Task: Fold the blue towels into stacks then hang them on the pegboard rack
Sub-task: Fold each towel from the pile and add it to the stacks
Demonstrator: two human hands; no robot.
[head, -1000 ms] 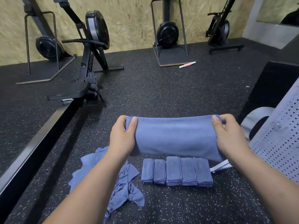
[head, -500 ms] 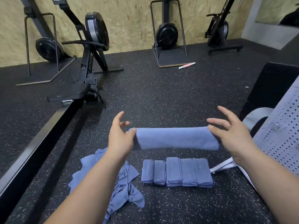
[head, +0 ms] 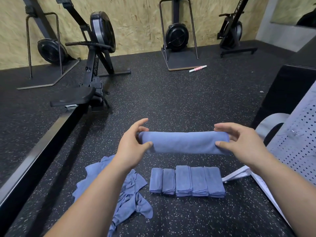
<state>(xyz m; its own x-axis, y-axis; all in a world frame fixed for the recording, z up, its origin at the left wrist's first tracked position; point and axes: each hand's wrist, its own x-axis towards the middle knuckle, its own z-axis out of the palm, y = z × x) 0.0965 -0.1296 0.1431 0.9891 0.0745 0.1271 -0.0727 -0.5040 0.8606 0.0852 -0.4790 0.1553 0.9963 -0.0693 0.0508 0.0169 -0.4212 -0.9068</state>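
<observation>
White perforated pegboard rack (head: 297,147) cut off at right edge; crumpled blue towel heap (head: 135,189) part-hidden by left forearm (head: 95,194). I log long folded blue towel (head: 183,142) held level above row of folded blue stacks (head: 187,181) on speckled black floor (head: 171,100). Left hand (head: 131,147), right hand (head: 239,142): fingers pinch one end each. Floor runs far ahead of hands.

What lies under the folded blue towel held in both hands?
Speckled black rubber floor and, nearer, a row of five folded blue towel stacks. The held blue towel hides the floor directly beneath.

Blue towel (head: 183,142) — black floor (head: 171,100), white-speckled.
</observation>
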